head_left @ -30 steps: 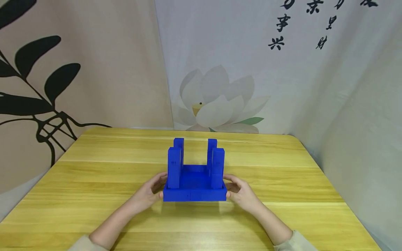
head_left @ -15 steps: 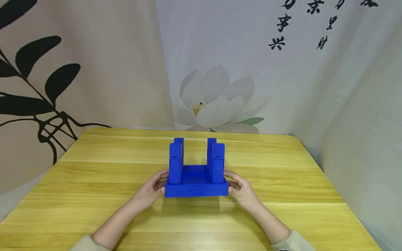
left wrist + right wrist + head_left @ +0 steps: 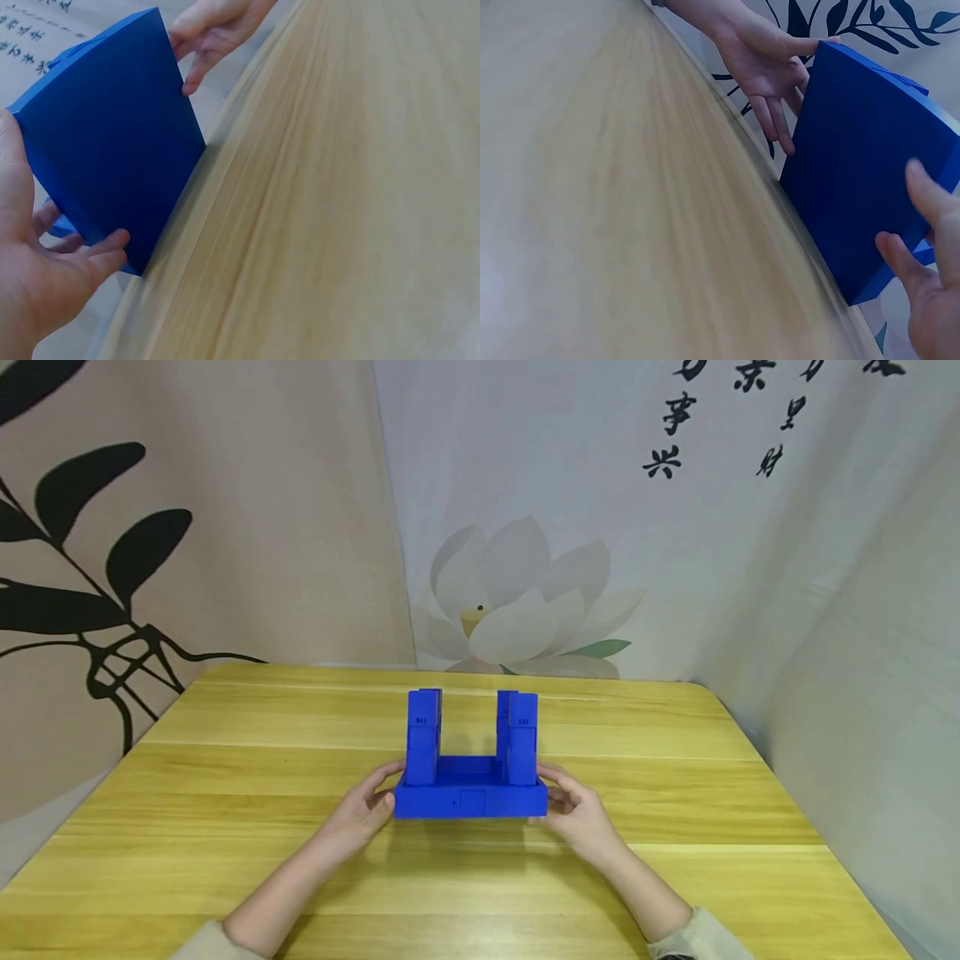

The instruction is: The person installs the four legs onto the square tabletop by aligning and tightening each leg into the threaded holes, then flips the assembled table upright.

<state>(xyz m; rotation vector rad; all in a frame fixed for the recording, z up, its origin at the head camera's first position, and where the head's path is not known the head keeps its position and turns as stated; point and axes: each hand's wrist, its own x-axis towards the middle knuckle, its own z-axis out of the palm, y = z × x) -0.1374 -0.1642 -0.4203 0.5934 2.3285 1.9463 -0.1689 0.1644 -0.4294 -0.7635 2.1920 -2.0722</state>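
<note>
Both hands hold a blue tray-like base [image 3: 471, 803] with low walls and several tall upright posts [image 3: 423, 739] at its sides. My left hand [image 3: 357, 820] grips the left side, and my right hand [image 3: 583, 818] has the right side. A shadow falls below the near wall in the head view. The flat blue underside [image 3: 112, 146] faces the left wrist camera, its lower edge close to the tabletop. Some fingertips of the left hand [image 3: 52, 281] lie against the underside; in the right wrist view, fingers of the right hand [image 3: 937, 255] reach under its near edge.
A wooden table [image 3: 225, 793] spreads around the hands. Behind it hangs a pale cloth backdrop [image 3: 300, 527] printed with leaves, a lotus and dark characters. More pale cloth [image 3: 847, 693] runs along the right side.
The near wall of the blue base has risen and moved away, so the front posts now nearly cover the rear ones. Both hands have shifted slightly with it, keeping their hold.
</note>
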